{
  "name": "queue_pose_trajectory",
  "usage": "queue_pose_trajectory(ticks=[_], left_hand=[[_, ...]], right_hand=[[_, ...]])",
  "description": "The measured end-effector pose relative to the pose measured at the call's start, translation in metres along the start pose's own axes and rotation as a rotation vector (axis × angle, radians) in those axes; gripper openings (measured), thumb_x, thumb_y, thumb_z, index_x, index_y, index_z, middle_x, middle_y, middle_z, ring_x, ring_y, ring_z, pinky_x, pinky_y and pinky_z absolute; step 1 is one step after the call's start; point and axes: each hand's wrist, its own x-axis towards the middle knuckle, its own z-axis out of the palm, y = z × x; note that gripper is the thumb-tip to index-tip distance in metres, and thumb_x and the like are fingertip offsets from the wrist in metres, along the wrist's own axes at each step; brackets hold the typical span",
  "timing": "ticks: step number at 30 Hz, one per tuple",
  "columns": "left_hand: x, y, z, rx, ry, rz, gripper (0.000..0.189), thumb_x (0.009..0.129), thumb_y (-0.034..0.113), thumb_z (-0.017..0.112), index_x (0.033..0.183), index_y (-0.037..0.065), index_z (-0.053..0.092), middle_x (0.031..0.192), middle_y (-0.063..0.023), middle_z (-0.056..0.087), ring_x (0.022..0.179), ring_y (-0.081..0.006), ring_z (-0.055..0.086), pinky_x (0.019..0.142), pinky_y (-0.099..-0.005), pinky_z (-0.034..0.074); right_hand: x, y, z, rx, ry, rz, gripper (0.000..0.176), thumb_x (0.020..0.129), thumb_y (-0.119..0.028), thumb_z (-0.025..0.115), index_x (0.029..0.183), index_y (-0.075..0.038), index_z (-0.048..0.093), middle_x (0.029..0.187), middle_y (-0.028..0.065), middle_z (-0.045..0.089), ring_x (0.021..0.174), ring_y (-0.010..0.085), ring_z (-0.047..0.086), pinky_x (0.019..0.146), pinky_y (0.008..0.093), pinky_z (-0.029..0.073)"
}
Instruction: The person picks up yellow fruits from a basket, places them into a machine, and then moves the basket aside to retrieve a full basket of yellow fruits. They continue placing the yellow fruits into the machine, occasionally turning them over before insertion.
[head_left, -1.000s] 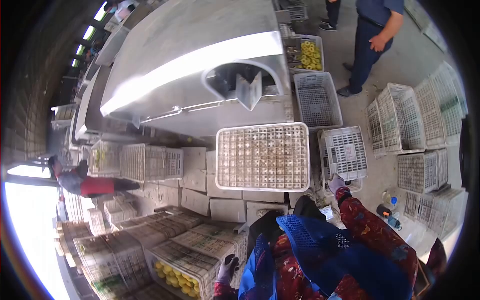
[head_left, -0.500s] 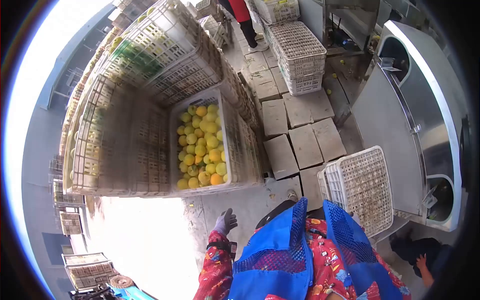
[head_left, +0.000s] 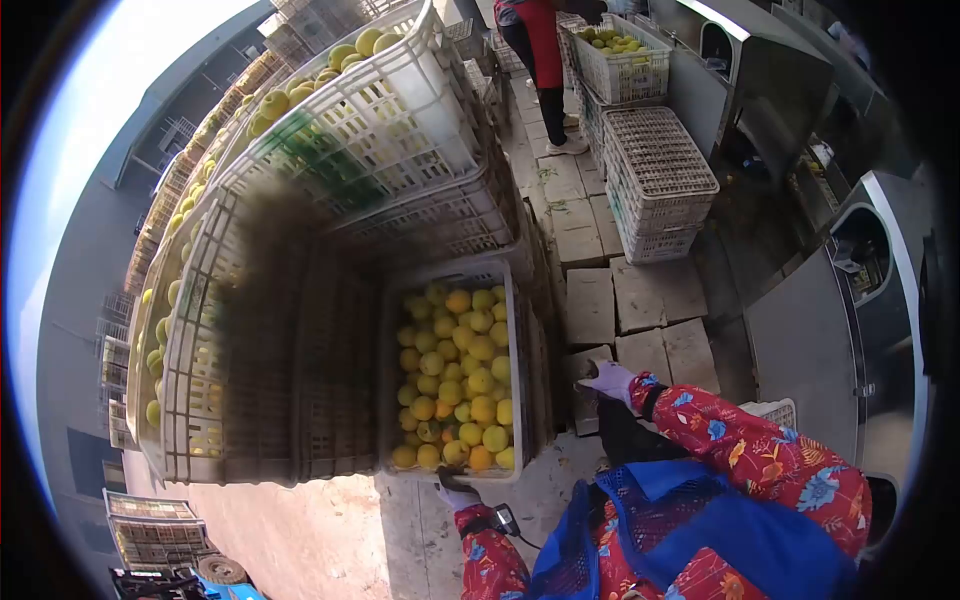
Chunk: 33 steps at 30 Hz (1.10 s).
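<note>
A pale plastic crate full of yellow and orange round citrus fruit stands in front of me among stacked crates. My left hand, in a light glove with dark fingers, is at the near rim of this crate, its fingers closed around the edge. To the right of the stack, my right hand is held in the air above the paved floor, with fingers apart and nothing in them. It touches no crate.
Taller crate stacks rise on the left. Upside-down crates stand ahead beside metal machinery. A person in a red apron stands by another fruit crate. A crate's edge shows under my right sleeve.
I have turned and moved closer to the fruit crate. My left hand has gone from free air to its near rim. My right hand has come into view, reaching forward.
</note>
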Motion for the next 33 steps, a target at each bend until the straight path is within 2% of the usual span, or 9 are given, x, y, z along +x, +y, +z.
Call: queue_pose_trajectory(ticks=[7,8,9,16,19,20,27,29,33], left_hand=[[-0.042,0.050,0.047,-0.069,0.161,-0.338,0.042,0.100,0.055,0.047,0.086,0.015,0.051,0.074,0.0006,0.051,0.065,-0.0171,0.050,0.073,-0.0375,0.047],[-0.046,0.046,0.057,-0.068,0.176,-0.352,0.043,0.100,0.056,0.046,0.086,0.015,0.051,0.074,0.0006,0.051,0.065,-0.0171,0.050,0.073,-0.0378,0.047],[-0.049,0.042,0.061,-0.061,0.184,-0.356,0.043,0.100,0.056,0.046,0.086,0.015,0.051,0.073,0.0007,0.051,0.065,-0.0171,0.050,0.073,-0.0381,0.047],[-0.096,0.016,0.035,-0.081,0.205,-0.401,0.047,0.099,0.061,0.044,0.086,0.016,0.051,0.072,0.0011,0.051,0.063,-0.0169,0.049,0.073,-0.0404,0.047],[-0.116,0.013,-0.010,-0.068,0.203,-0.388,0.049,0.099,0.062,0.043,0.086,0.016,0.051,0.072,0.0012,0.051,0.063,-0.0169,0.049,0.073,-0.0414,0.047],[-0.117,0.014,-0.025,-0.049,0.200,-0.391,0.049,0.099,0.063,0.043,0.086,0.016,0.051,0.072,0.0013,0.051,0.063,-0.0169,0.048,0.073,-0.0418,0.047],[-0.126,0.045,-0.085,0.048,0.132,-0.461,0.057,0.096,0.071,0.040,0.084,0.017,0.051,0.065,0.0030,0.045,0.056,-0.0147,0.043,0.059,-0.0364,0.040],[-0.119,0.051,-0.081,0.046,0.142,-0.442,0.057,0.095,0.072,0.041,0.085,0.017,0.051,0.064,0.0029,0.044,0.054,-0.0149,0.042,0.058,-0.0365,0.040],[-0.124,0.045,-0.071,0.058,0.250,-0.403,0.057,0.094,0.073,0.043,0.086,0.017,0.050,0.063,0.0031,0.044,0.052,-0.0150,0.041,0.057,-0.0364,0.039]], right_hand=[[0.179,-0.119,0.056,0.117,-0.132,-0.062,0.068,0.082,-0.059,0.065,0.110,0.003,0.066,0.108,0.0288,0.068,0.098,0.0447,0.067,0.086,0.0485,0.052],[0.193,-0.118,0.091,0.155,0.272,-0.020,0.049,0.083,-0.046,0.065,0.096,0.001,0.071,0.097,0.0281,0.069,0.090,0.0446,0.068,0.080,0.0502,0.053],[0.195,-0.127,0.071,0.120,0.176,-0.043,0.046,0.083,-0.043,0.064,0.093,0.001,0.071,0.094,0.0276,0.069,0.088,0.0443,0.068,0.078,0.0507,0.053],[0.196,-0.126,0.041,0.150,-0.033,0.209,0.035,0.079,-0.028,0.060,0.098,-0.001,0.073,0.111,0.0299,0.067,0.103,0.0445,0.067,0.088,0.0501,0.054],[0.154,-0.098,0.044,-0.554,-0.229,-0.280,0.034,0.082,-0.029,0.060,0.101,-0.003,0.072,0.107,0.0279,0.069,0.102,0.0430,0.067,0.089,0.0480,0.054],[0.125,-0.099,0.043,0.026,0.028,0.222,0.031,0.087,-0.029,0.057,0.102,-0.007,0.073,0.103,0.0239,0.070,0.097,0.0405,0.069,0.086,0.0465,0.055],[-0.011,-0.053,-0.002,0.177,-0.446,0.256,0.057,0.079,-0.049,0.069,0.099,0.004,0.070,0.097,0.0256,0.071,0.089,0.0398,0.070,0.081,0.0470,0.055],[0.008,-0.051,-0.046,-0.442,-0.443,-0.104,0.061,0.082,-0.055,0.065,0.100,0.003,0.073,0.098,0.0243,0.072,0.089,0.0363,0.071,0.081,0.0458,0.056],[0.068,-0.146,-0.096,-0.537,-0.174,0.012,0.065,0.081,-0.051,0.067,0.123,0.000,0.064,0.119,0.0238,0.067,0.112,0.0335,0.065,0.096,0.0448,0.050]])
